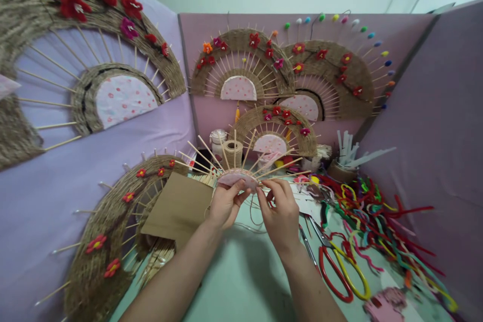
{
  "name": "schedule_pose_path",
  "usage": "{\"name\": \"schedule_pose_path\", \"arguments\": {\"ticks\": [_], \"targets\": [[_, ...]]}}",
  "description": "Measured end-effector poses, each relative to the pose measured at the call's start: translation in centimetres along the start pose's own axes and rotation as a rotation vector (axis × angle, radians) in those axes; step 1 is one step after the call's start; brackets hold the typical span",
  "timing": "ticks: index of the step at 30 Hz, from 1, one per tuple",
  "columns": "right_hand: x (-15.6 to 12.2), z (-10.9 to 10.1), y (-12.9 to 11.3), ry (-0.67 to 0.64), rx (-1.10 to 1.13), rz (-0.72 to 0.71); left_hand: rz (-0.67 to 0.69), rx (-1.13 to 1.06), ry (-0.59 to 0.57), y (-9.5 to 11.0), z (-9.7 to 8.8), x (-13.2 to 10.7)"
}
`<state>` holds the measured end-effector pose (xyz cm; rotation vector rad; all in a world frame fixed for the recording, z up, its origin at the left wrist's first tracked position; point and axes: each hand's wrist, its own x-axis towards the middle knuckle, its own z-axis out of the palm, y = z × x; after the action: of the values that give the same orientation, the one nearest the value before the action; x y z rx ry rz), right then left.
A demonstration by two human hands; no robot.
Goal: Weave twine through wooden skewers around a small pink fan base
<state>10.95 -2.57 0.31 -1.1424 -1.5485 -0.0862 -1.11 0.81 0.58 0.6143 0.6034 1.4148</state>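
A half-round pink-and-white fan base [234, 178] with thin wooden sticks [209, 155] spread out from its curved edge is held up above the table. My left hand [227, 205] grips its lower left part, thumb on the front face. At its right end my right hand [279, 209] has thumb and fingers pinched together by the sticks, apparently on a thin twine [256, 214]. That twine hangs in a loop below the base and trails over the tabletop. The fingertips partly hide the pinched spot.
Scissors [339, 256] with red and yellow handles lie to the right, beside a heap of coloured pipe cleaners [373, 221]. Brown cardboard [177, 211] lies left. A twine spool [232, 153] and a lidded jar [218, 142] stand behind. Finished twine fans [241, 40] line the partitions.
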Motion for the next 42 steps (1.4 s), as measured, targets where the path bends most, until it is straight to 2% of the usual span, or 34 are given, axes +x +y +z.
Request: {"name": "schedule_pose_path", "arguments": {"ticks": [4, 11, 19, 23, 27, 33, 36, 39, 42], "targets": [[-0.2, 0.2, 0.2, -0.013, -0.026, 0.031, -0.011, -0.039, -0.088, -0.2, -0.1, -0.1], [-0.1, -0.1, -0.5, 0.007, 0.012, -0.004, -0.003, -0.066, -0.134, -0.7, -0.1, 0.0], [-0.5, 0.1, -1.5, -0.119, 0.027, -0.045, -0.025, -0.042, -0.226, -0.7, 0.0, -0.3], [-1.2, 0.1, -2.2, -0.178, -0.025, -0.053, -0.089, -0.005, -0.209, -0.8, -0.2, -0.5], [-2.3, -0.4, -3.2, -0.283, -0.118, 0.011, -0.141, 0.037, -0.142, -0.7, 0.1, -0.8], [-4.1, -2.7, -4.1, -0.314, -0.003, 0.163, -0.086, -0.034, -0.092, -0.4, 1.2, -0.9], [-5.0, -4.5, -4.0, -0.339, 0.064, 0.19, -0.084, -0.069, -0.09, -0.7, 1.2, -0.7], [-6.3, -7.0, -3.4, -0.339, 0.069, 0.202, -0.106, -0.1, -0.06, -0.8, 1.1, -0.6], [-7.9, -10.9, -2.1, -0.28, -0.073, 0.229, -0.106, -0.104, -0.067, -0.5, 1.1, -0.5]]}}
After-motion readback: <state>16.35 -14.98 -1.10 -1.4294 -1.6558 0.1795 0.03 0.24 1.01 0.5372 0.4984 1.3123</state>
